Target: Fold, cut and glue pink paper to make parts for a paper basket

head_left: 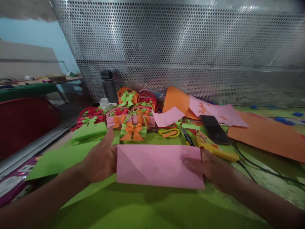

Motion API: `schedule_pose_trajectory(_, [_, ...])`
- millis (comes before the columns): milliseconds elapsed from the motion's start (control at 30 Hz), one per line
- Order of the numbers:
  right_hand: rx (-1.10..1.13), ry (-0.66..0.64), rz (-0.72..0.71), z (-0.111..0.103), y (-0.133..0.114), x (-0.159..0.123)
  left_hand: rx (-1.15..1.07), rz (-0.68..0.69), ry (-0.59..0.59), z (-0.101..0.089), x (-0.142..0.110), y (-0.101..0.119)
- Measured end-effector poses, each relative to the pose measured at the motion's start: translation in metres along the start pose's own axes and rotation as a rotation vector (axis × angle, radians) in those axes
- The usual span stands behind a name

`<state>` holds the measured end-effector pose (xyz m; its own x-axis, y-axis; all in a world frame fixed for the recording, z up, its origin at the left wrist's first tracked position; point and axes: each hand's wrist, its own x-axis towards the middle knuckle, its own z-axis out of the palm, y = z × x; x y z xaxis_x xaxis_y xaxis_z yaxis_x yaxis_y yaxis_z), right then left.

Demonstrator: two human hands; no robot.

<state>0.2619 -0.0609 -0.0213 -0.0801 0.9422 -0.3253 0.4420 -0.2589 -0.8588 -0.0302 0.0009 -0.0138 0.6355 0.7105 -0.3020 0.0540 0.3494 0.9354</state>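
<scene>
A folded sheet of pink paper (152,167) is held up in front of me, a faint diagonal crease showing on its left part. My right hand (209,168) pinches its right end, thumb on the front face and fingers behind. At the left end is my left hand (101,159), its thumb raised away from the paper; its fingertips reach the edge and are partly hidden behind it. Just beyond the sheet stand small paper bags with bows, among them a green bag with an orange bow (133,131) and a pink one (114,121).
Green paper (62,159) and a folded green piece (89,132) lie left. A cutter knife (188,137), yellow glue gun (218,151), phone (214,128) and orange sheet (269,135) lie right, with a black cable. Behind stand a dark bottle (109,86) and a perforated metal panel (166,41).
</scene>
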Motion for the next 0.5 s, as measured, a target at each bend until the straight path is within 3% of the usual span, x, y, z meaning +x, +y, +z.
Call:
schedule_pose_trajectory(133, [-0.142,0.101,-0.026,0.000,-0.001,-0.002,0.026,-0.027,0.009,-0.002,0.001,-0.007])
schedule_pose_trajectory(233, [-0.287,0.195,0.015,0.000,-0.001,-0.002,0.135,-0.058,-0.050,0.002,0.000,-0.010])
schedule_pose_trajectory(300, [-0.261,0.144,-0.061,0.001,0.001,-0.001,0.271,-0.050,-0.045,0.005,-0.003,-0.007])
schedule_pose_trajectory(400, [-0.072,0.028,-0.189,0.005,0.005,0.001,0.472,-0.061,0.084,0.008,-0.007,-0.002])
schedule_pose_trajectory(500, [-0.005,0.036,-0.208,0.010,0.010,0.002,0.583,-0.088,0.174,0.007,-0.009,0.000])
